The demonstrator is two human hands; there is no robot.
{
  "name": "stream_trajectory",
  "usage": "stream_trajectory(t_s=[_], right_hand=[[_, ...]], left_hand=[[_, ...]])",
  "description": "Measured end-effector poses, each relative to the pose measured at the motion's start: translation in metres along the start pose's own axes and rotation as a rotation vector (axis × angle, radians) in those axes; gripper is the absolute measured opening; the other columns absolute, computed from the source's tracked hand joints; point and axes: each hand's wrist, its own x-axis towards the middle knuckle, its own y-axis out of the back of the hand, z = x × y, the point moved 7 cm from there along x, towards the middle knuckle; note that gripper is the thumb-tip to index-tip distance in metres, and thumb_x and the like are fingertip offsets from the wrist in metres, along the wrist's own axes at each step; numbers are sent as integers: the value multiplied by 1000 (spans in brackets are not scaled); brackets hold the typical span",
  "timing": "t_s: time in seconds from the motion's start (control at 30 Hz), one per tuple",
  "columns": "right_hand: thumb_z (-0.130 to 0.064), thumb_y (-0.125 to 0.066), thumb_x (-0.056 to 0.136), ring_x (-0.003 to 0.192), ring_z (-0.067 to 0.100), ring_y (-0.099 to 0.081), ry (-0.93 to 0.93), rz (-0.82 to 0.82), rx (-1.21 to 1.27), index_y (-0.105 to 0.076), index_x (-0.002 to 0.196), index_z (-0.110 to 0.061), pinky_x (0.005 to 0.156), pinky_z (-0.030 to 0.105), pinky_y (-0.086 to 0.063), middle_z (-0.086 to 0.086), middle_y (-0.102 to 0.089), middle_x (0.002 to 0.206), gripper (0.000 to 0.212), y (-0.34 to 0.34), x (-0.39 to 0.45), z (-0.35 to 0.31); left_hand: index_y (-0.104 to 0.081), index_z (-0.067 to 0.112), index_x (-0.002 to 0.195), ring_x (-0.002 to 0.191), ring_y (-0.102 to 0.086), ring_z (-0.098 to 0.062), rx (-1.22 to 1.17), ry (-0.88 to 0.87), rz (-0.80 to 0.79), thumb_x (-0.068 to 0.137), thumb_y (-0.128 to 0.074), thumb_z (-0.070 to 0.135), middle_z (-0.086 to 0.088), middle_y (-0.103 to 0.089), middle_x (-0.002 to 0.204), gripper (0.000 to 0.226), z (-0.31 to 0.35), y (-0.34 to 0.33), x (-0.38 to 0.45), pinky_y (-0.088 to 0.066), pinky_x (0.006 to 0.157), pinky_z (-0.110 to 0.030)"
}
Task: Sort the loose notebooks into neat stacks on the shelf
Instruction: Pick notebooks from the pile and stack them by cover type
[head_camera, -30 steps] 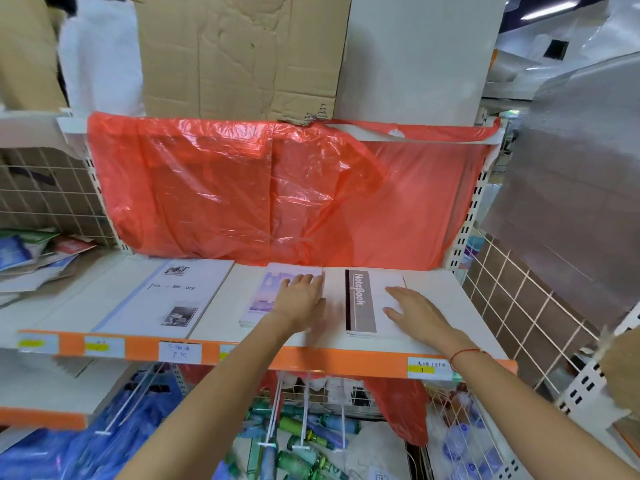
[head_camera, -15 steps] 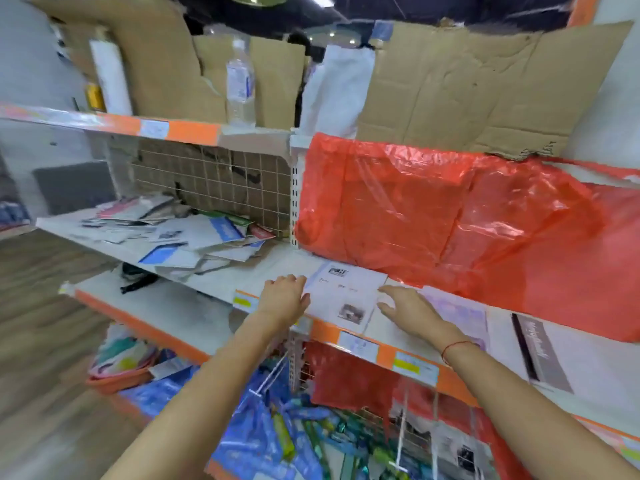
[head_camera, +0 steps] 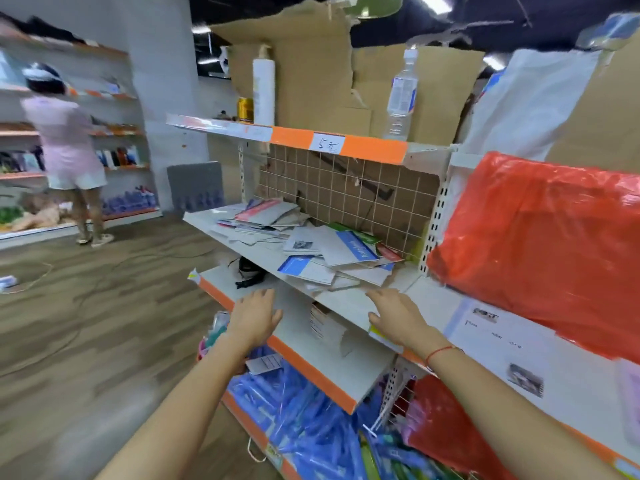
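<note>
1. Spanning most of the view, the shelf (head_camera: 221,226) carries the loose work on its middle level, backed by a wire grid that keeps things from sliding off behind
2. Draped over the next bay, a red plastic sheet (head_camera: 540,244) hangs down to the shelf, probably as a cover; what lies behind it is hidden
3. Heaped against the grid, the pile of notebooks (head_camera: 322,251) lies at mixed angles with covers overlapping, blue-banded ones on top, so nothing here is stacked yet
4. Lying flat further right on the same level, a large white notebook (head_camera: 502,344) sits square to the edge, apparently already sorted
5. Standing on the level below, a small row of notebooks (head_camera: 327,325) shows only its page edges
6. Reaching toward the front edge just before the pile, the right hand (head_camera: 398,315) has a released grip, fingers straight and holding nothing, likely to gather the nearest covers
7. Hovering over the lower level, well left of the pile, the left hand (head_camera: 256,317) is likewise spread and empty, its grip released
</note>
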Motion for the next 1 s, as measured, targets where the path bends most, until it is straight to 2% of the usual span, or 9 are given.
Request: stream_trajectory(t_s=[0.1, 0.23, 0.37, 0.47, 0.63, 0.83, 1.0], right_hand=[[-21, -49, 88, 111, 31, -49, 29, 30, -50, -49, 126, -9, 86, 37, -42, 12, -53, 122, 40, 1, 28, -12], [-15, -49, 86, 120, 30, -44, 37, 79, -85, -43, 133, -9, 94, 35, -39, 13, -48, 131, 47, 0, 71, -15], [-16, -47, 91, 124, 30, -42, -14, 65, -70, -39, 136, -7, 99, 35, -35, 15, -43, 136, 47, 1, 115, -10], [-16, -44, 91, 118, 30, -44, -25, 85, -89, -42, 131, -5, 92, 34, -36, 14, -46, 131, 42, 8, 150, -8], [-25, -42, 94, 113, 31, -46, -58, 46, -73, -45, 124, -5, 86, 36, -36, 15, -48, 123, 37, -2, 198, -11], [-41, -38, 97, 128, 33, -35, -154, -71, -61, -28, 144, -7, 99, 39, -35, 20, -36, 141, 59, -29, 247, -12], [-57, -33, 95, 135, 35, -28, -301, -92, -8, -21, 147, -8, 107, 47, -29, 20, -28, 148, 73, -49, 286, -9]], left_hand=[[-35, 13, 137, 125, -42, -26, -20, 38, -12, 98, -39, 36, -7, -42, 139, 46, -24, -15, 12, -35, 96, -37], [-36, 12, 137, 125, -41, -26, -15, 49, 10, 97, -41, 34, -8, -41, 137, 46, -42, -24, 44, -34, 97, -36], [-35, 15, 139, 126, -39, -25, -3, 58, 38, 96, -42, 33, -7, -42, 136, 46, -57, -16, 89, -33, 96, -35], [-35, 13, 138, 128, -37, -26, -14, 35, 86, 97, -41, 31, -9, -42, 136, 46, -65, -8, 127, -31, 100, -36], [-33, 10, 139, 127, -37, -27, -14, 29, 81, 96, -40, 29, -10, -42, 137, 48, -80, -22, 167, -29, 105, -37], [-29, 12, 143, 131, -33, -26, 0, 26, 74, 94, -42, 29, -9, -37, 142, 53, -112, -38, 216, -30, 104, -37], [-28, 11, 142, 131, -32, -28, 38, -7, 56, 93, -44, 29, -10, -35, 144, 54, -145, -45, 281, -31, 105, -39]])
